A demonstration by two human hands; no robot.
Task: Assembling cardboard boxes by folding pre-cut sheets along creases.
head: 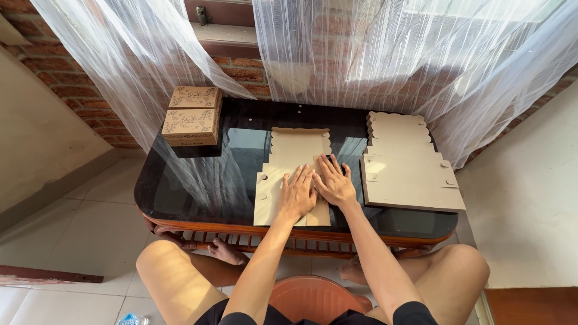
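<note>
A flat, unfolded brown cardboard box blank (298, 150) lies in the middle of a dark glass-topped table (192, 186). My left hand (297, 194) and my right hand (335, 182) press flat on its near part, side by side, fingers spread, pointing away from me. Neither hand grips anything. The blank has a scalloped far edge and small round tabs on its left side.
A stack of more flat cardboard blanks (406, 165) lies on the table's right. Two assembled brown printed boxes (192, 117) stand stacked at the far left corner. White sheer curtains (361, 48) hang behind, against a brick wall. An orange stool (310, 298) sits between my knees.
</note>
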